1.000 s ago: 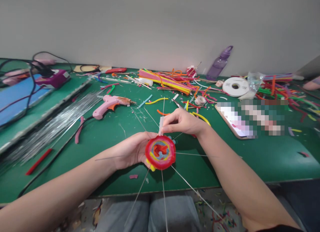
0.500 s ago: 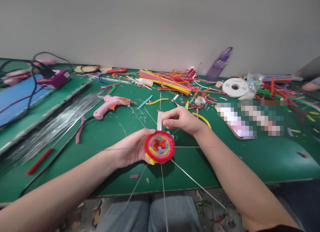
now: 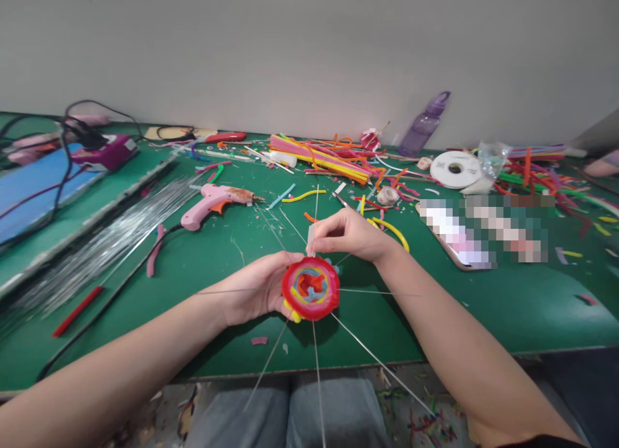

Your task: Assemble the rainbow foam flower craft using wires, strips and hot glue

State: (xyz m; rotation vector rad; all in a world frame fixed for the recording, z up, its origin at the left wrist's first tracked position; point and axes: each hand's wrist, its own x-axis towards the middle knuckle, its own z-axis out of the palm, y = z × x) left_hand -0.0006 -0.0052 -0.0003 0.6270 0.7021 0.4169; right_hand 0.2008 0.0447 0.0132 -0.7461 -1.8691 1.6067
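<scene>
A round coil of fuzzy pipe cleaners, red outside with pink, yellow and blue rings within, is held above the table. Thin straight wires stick out from it on several sides. My left hand grips the coil at its left edge, thumb on top; its other fingers are partly hidden behind. Just above the coil's far rim, my right hand pinches a narrow whitish strip. The strip stands upright against the rim, partly covered by the fingertips. Yellow fuzz shows under the coil's lower left.
Left of the hands lie a pink glue gun, a bundle of wires and a purple power block. Pipe cleaners, a purple bottle and a white spool are at the back. A phone lies right.
My right fingers have slid down the whitish strip toward the rim and now cover more of it. The coil has shifted slightly right and down, with its wires turned a little.
</scene>
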